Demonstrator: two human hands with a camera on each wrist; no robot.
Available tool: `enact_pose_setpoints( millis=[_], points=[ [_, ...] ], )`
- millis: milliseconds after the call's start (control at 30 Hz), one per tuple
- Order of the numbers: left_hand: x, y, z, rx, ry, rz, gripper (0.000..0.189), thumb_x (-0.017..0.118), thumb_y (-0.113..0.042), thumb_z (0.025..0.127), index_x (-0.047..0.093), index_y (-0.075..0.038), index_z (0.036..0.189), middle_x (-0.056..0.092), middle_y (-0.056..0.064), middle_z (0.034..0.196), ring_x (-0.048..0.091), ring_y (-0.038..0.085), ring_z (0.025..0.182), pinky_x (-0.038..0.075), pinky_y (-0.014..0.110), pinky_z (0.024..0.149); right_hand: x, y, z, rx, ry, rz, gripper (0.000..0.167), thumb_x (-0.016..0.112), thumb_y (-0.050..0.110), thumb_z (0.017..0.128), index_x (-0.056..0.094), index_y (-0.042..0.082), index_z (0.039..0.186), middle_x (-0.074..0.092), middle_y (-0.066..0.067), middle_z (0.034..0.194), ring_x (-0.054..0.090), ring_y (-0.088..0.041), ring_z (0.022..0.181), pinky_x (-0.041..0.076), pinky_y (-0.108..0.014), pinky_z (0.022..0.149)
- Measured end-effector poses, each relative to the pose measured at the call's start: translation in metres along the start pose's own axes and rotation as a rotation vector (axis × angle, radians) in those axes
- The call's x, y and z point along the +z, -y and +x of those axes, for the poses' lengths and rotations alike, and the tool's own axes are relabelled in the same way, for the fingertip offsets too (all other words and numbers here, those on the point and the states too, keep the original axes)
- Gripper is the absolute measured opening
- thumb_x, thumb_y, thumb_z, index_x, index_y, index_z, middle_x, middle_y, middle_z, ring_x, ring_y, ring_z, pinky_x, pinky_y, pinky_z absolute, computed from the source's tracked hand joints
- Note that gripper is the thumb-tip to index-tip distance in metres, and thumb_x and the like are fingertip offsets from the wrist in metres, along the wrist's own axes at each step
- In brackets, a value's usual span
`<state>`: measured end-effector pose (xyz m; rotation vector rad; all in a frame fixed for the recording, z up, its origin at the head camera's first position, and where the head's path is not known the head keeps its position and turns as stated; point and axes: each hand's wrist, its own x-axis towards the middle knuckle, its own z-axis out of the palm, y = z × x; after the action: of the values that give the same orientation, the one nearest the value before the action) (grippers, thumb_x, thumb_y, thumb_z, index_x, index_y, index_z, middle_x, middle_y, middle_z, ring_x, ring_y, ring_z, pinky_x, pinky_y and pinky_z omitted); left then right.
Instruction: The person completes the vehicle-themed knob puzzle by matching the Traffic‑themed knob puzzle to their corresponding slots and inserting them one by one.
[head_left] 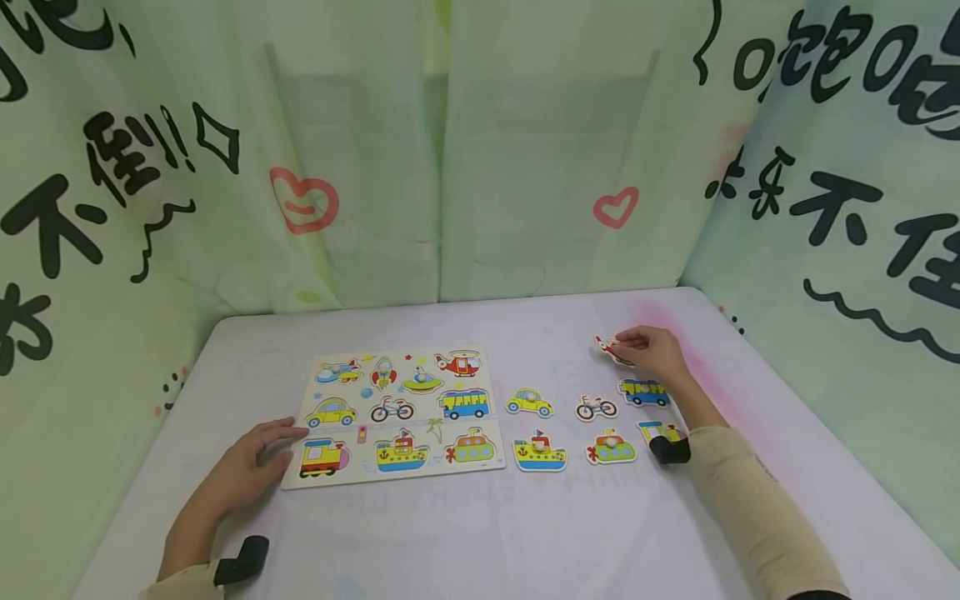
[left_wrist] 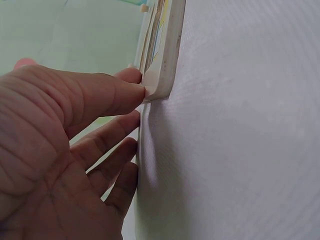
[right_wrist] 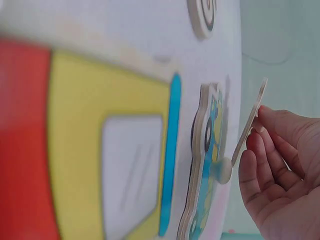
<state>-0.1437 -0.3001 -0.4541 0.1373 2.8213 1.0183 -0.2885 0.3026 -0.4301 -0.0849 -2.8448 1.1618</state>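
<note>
The red-and-white plane piece (head_left: 609, 348), at the far right of the surface (head_left: 465, 533) beyond the loose bus piece (head_left: 643, 392), looks a thin, stiff, light cutout, best taken by its edges. The right hand (head_left: 654, 353) has its fingers (right_wrist: 260, 150) pinched on that edge, tilting it up, while the left hand (head_left: 251, 462) lies with fingers straight against the puzzle board (head_left: 397, 412) corner.

This looks like a curtained recording booth. Pale green printed curtains (head_left: 525, 167) close round a white counter (head_left: 480, 533). A children's vehicle puzzle board (head_left: 397, 417) lies there.
</note>
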Motion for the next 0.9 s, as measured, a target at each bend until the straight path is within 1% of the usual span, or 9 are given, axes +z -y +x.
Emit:
enact_pose_setpoints(
  millis=[100,200,367,500,600,733,833,900],
  points=[
    [0.0,0.0,0.0,0.003,0.002,-0.004,0.039,0.061,-0.009,0.098,0.062,-0.006,0.137,0.04,0.029,0.155,0.028,0.057,0.144,0.027,0.074,0.113,0.001,0.005,-0.004,-0.005,-0.005,0.044,0.039,0.073,0.025,0.096,0.068,-0.004,0.121,0.072,-0.021,0.11,0.067,-0.024,0.095,0.051,-0.012,0.069],
    [0.0,-0.001,0.001,-0.005,0.007,-0.008,0.039,0.061,-0.009,0.098,0.062,-0.006,0.137,0.039,0.029,0.155,0.028,0.057,0.144,0.027,0.073,0.113,0.002,0.008,-0.008,-0.018,-0.006,0.079,0.04,0.073,0.024,0.096,0.067,-0.005,0.122,0.072,-0.022,0.112,0.067,-0.017,0.091,0.052,-0.011,0.069],
    [0.0,-0.001,0.001,-0.021,0.017,-0.017,0.039,0.06,-0.01,0.099,0.061,-0.006,0.138,0.038,0.029,0.156,0.026,0.057,0.145,0.026,0.074,0.114,0.007,0.013,-0.013,-0.03,-0.008,0.109,0.038,0.073,0.021,0.096,0.067,-0.006,0.121,0.072,-0.023,0.111,0.065,-0.008,0.084,0.054,-0.012,0.069],
    [0.0,0.0,0.001,-0.018,0.015,-0.01,0.039,0.06,-0.01,0.099,0.062,-0.006,0.138,0.039,0.029,0.156,0.026,0.057,0.145,0.026,0.074,0.114,0.013,0.016,-0.015,-0.037,-0.002,0.123,0.036,0.073,0.021,0.096,0.068,-0.006,0.12,0.073,-0.021,0.11,0.065,-0.008,0.083,0.055,-0.014,0.069],
    [0.001,0.001,0.001,-0.013,0.009,-0.004,0.039,0.06,-0.01,0.099,0.062,-0.006,0.138,0.039,0.028,0.156,0.027,0.056,0.145,0.026,0.074,0.114,0.017,0.02,-0.015,-0.063,-0.002,0.126,0.036,0.073,0.02,0.096,0.069,-0.006,0.12,0.073,-0.022,0.11,0.066,-0.011,0.085,0.054,-0.014,0.069],
    [0.001,0.001,0.001,-0.005,0.006,0.001,0.039,0.06,-0.01,0.099,0.062,-0.006,0.138,0.04,0.028,0.156,0.027,0.056,0.145,0.026,0.074,0.114,0.026,0.027,-0.015,-0.086,0.006,0.143,0.036,0.074,0.02,0.095,0.069,-0.006,0.12,0.073,-0.021,0.11,0.067,-0.01,0.086,0.054,-0.014,0.07],
    [0.0,0.0,0.0,0.0,0.004,0.0,0.039,0.06,-0.009,0.098,0.062,-0.006,0.137,0.04,0.029,0.155,0.028,0.056,0.144,0.026,0.074,0.114,0.032,0.032,-0.016,-0.088,0.02,0.156,0.036,0.074,0.021,0.095,0.069,-0.004,0.12,0.073,-0.019,0.109,0.066,-0.007,0.085,0.054,-0.015,0.071],
    [0.0,0.0,0.0,-0.002,0.004,-0.002,0.039,0.06,-0.009,0.098,0.062,-0.006,0.137,0.04,0.029,0.155,0.027,0.056,0.145,0.026,0.074,0.114,0.037,0.037,-0.017,-0.09,0.028,0.158,0.036,0.074,0.022,0.095,0.069,-0.003,0.121,0.073,-0.019,0.11,0.067,-0.009,0.086,0.053,-0.016,0.071]
  ],
)
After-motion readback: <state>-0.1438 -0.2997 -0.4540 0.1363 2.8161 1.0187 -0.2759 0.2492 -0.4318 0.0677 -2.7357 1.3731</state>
